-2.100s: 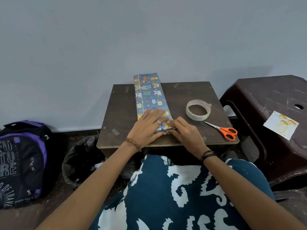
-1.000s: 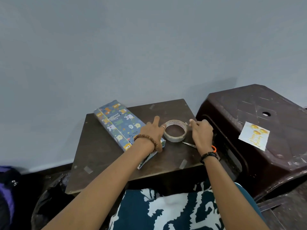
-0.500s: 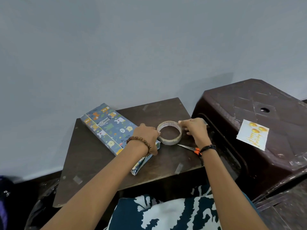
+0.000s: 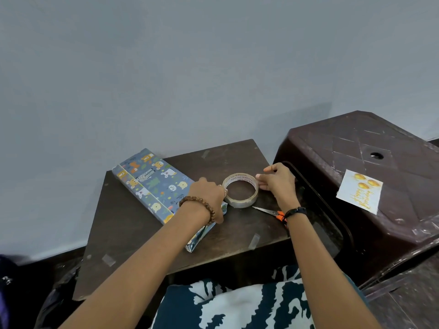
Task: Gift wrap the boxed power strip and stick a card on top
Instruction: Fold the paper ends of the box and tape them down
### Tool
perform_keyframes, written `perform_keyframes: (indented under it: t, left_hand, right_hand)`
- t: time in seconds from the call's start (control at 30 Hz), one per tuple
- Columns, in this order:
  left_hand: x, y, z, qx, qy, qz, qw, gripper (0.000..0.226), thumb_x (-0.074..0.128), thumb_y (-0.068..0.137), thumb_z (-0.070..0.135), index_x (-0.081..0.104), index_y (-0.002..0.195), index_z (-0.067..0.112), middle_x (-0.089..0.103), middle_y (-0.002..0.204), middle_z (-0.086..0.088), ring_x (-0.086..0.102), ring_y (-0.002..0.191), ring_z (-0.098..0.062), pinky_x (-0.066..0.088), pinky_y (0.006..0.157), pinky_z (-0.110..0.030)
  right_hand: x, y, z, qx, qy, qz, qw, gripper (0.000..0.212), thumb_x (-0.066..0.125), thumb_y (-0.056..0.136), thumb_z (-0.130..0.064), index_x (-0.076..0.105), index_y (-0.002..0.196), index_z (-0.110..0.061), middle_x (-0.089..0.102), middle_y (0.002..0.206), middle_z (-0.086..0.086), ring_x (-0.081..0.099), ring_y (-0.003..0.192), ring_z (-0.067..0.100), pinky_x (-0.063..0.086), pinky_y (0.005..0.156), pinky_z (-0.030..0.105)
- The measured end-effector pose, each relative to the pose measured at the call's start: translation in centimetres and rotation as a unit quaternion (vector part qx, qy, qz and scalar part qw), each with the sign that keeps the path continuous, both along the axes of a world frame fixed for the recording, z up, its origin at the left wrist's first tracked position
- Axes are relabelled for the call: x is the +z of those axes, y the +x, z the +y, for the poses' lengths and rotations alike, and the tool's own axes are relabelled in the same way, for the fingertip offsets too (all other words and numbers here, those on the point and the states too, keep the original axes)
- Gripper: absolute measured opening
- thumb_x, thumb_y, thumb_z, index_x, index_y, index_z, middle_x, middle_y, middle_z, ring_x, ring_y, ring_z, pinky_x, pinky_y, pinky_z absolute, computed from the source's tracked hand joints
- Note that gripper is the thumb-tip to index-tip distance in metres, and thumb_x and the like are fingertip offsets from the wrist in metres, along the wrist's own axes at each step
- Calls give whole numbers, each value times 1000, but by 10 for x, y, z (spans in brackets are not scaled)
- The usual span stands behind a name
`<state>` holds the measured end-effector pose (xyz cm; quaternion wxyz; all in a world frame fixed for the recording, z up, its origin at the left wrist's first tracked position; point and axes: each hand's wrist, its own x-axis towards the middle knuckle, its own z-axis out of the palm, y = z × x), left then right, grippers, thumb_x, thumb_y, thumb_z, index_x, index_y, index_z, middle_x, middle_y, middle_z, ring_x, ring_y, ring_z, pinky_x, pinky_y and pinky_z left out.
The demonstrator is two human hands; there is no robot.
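Both hands gripped the tape roll [image 4: 240, 189], left hand [image 4: 209, 194] and right hand [image 4: 276, 180] at opposite sides; the wrapped box's [image 4: 152, 184] untaped near flap could spring open

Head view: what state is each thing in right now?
Wrapped box: lying flat on table, near end flap unsealed.
Tape roll: flat on table, between both hands.
Left hand: touches the roll's left side.
Right hand: fingers on the roll's right edge.
Scissors: closed, on table.
Card: face up on stool, unattached.
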<state>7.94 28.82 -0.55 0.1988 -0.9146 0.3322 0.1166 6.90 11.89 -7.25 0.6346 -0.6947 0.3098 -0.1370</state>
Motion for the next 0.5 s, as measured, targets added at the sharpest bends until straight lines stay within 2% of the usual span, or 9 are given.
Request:
perform_keyframes:
  t: [0.13,0.23,0.33,0.4,0.5]
  left_hand:
    - [-2,-1,0,2,-11,-6,1000,59,60,85,39,41,137,19,60,118,-6,46,112,-24,35,72,-26]
    - [-2,-2,1,12,-24,-6,1000,57,60,85,38,43,136,16,60,118,-7,45,113,-24,34,71,-26]
    - [-2,-3,3,19,-33,-6,999,50,61,84,38,51,126,13,61,116,-7,46,112,-23,35,70,-26]
    - [-3,-4,4,19,-34,-8,999,48,61,84,39,53,122,13,61,116,-5,45,111,-23,36,70,-27]
    - [-6,-4,6,11,-32,-9,999,59,60,85,39,42,136,17,57,127,0,43,114,-24,39,70,-27]
  right_hand:
    - [-5,3,3,-25,-64,18,997,20,57,87,0,49,80,-17,68,78,11,69,64,21,59,73,36]
    - [-10,4,7,-27,-121,27,992,17,49,90,-2,47,84,-17,68,85,13,69,65,21,59,71,39]
    - [-11,4,7,-46,-160,10,986,19,39,88,0,45,88,-18,63,94,16,66,72,28,57,71,42]
    - [-5,2,6,-69,-158,3,985,20,34,90,2,46,93,-14,61,96,12,66,65,24,57,68,37]
    - [1,-1,7,-68,-163,-35,984,12,40,95,-3,47,100,-12,59,99,10,64,61,16,51,50,14]
